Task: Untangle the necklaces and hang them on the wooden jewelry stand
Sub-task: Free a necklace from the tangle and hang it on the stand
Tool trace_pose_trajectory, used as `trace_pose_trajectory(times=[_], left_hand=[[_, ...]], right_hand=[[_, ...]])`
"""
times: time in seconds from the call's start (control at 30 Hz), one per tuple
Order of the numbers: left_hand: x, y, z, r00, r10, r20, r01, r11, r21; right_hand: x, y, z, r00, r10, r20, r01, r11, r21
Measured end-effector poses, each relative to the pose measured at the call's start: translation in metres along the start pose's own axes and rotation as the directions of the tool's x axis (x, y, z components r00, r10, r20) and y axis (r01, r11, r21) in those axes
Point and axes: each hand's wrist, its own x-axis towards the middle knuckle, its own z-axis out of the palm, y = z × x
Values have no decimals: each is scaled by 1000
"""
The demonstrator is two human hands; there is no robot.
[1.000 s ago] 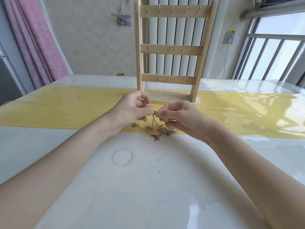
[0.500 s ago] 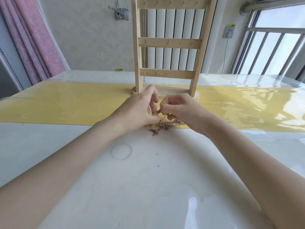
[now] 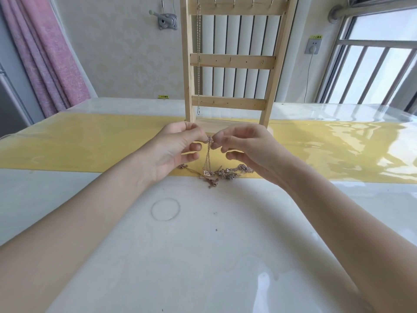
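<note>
In the head view, the left hand (image 3: 173,150) and the right hand (image 3: 246,147) meet in front of the foot of the wooden jewelry stand (image 3: 232,62), each pinching the same small knot at the top of the tangled necklaces (image 3: 216,172) between thumb and forefinger. Half a second ago both hands sat low over the pile with the chains bunched beneath them; now they have lifted, and two thin strands hang from the pinch down to a small rectangular pendant (image 3: 207,173). The rest of the tangle lies on the tabletop (image 3: 203,256), straddling the near edge of the yellow runner (image 3: 90,143), with loose ends trailing toward 6 o'clock and more chain under the right hand at 4 o'clock of the knot. The hands have also drawn slightly apart. One silver chain (image 3: 198,62) hangs from a top hook on the stand's left side, as before. A faint ring mark (image 3: 165,209) lies at 7 o'clock of the tangle.
</note>
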Motion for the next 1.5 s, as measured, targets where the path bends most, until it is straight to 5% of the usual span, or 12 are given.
trace_pose_trajectory(times=[0.37, 0.73, 0.97, 1.03, 1.13, 1.27, 1.37, 1.5], left_hand=[[-1, -4, 2, 990, 142, 4, -140, 965, 220], [2, -17, 8, 992, 119, 35, -122, 880, 459], [-5, -11, 8, 889, 413, 199, -354, 345, 869], [-5, -13, 9, 861, 446, 244, -397, 291, 871], [-4, -10, 8, 907, 386, 166, -359, 508, 783], [-2, -9, 9, 992, 85, 99, -124, 841, 526], [-3, -14, 10, 991, -46, 125, -20, 878, 478], [-3, -13, 5, 983, -93, 160, -7, 845, 535]], right_hand=[[-1, 2, 5, 994, 102, -27, -100, 993, 62], [0, -1, 10, 988, -102, -118, 28, 859, -512], [1, 2, 12, 993, -119, 27, 106, 728, -677], [1, 1, 8, 994, -98, 44, 101, 728, -678], [1, -3, 2, 994, -66, 86, 105, 760, -641], [-1, -5, 0, 987, -105, 123, 161, 717, -678], [-1, -1, 4, 968, -168, 188, 252, 603, -757], [-1, 0, -1, 962, -168, 217, 274, 646, -713]])
